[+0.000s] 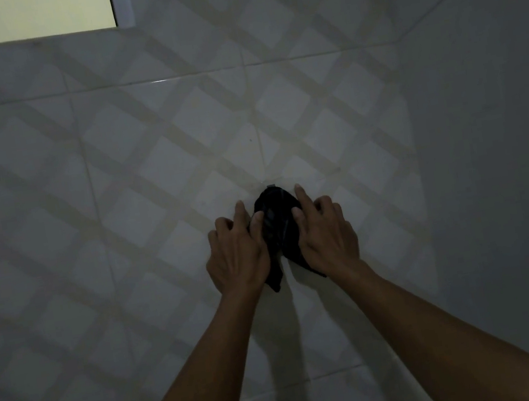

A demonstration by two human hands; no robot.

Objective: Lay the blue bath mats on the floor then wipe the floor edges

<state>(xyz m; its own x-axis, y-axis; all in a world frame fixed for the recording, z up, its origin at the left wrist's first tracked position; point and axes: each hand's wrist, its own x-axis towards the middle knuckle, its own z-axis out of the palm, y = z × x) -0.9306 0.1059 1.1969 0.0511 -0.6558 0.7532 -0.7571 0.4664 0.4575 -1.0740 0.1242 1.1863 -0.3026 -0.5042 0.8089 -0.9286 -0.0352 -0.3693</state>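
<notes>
Cloth: dark cloth (pixel 277 233) against the tiled wall (pixel 115 189), centre frame.
Left hand (pixel 237 256): grip pinching the cloth's left edge.
Right hand (pixel 326 237): grip pinching its right edge.

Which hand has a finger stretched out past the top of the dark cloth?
The right hand: its index finger reaches up beside the top of the dark cloth. The left hand keeps its fingers lower, curled at the cloth's side.

A cloth (pixel 277 226) is held against the tiled wall (pixel 115 189) between the left hand (pixel 237 256) and right hand (pixel 326 235). A side wall (pixel 499 163) is met at the right, and a window (pixel 16 17) is set at the upper left.
</notes>
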